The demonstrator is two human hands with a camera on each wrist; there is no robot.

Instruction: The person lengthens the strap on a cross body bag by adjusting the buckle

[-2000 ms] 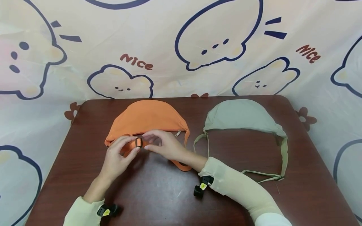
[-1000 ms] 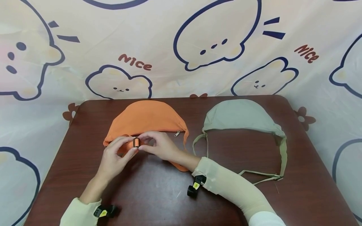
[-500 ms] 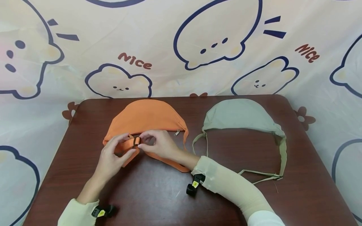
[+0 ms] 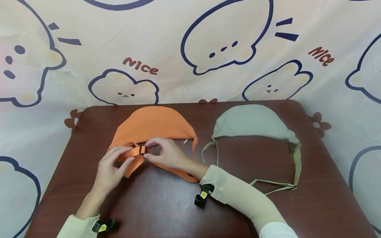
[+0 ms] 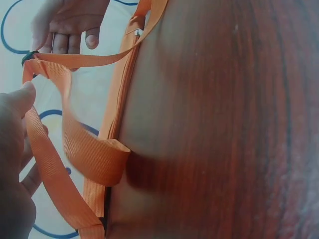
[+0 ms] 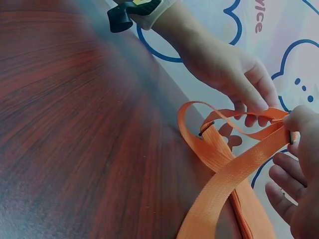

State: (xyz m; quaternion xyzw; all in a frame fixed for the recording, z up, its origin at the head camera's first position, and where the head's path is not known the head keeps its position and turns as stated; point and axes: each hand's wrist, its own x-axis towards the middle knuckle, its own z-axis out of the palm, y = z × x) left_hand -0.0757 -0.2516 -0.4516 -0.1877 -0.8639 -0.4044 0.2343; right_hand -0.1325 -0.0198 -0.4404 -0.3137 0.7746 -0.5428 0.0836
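Note:
An orange waist bag lies at the back left of the table, its strap raised off the wood in front of it. Between my hands is a black strap slider threaded with orange webbing. My right hand pinches the slider's right side between thumb and fingers. Just left of it, my left hand holds the strap between thumb and fingertips. In the left wrist view a loose strap tail hangs in a curl below the slider. The left fingertips meet the webbing in the right wrist view.
A pale green waist bag lies at the back right, its strap looping toward the front. The brown table ends at a cartoon-printed cloth. A metal zipper pull hangs from the orange bag.
My left hand has slid leftward, away from the slider and along the strap. The right hand has closed in on the slider, and the strap tail now shows below it.

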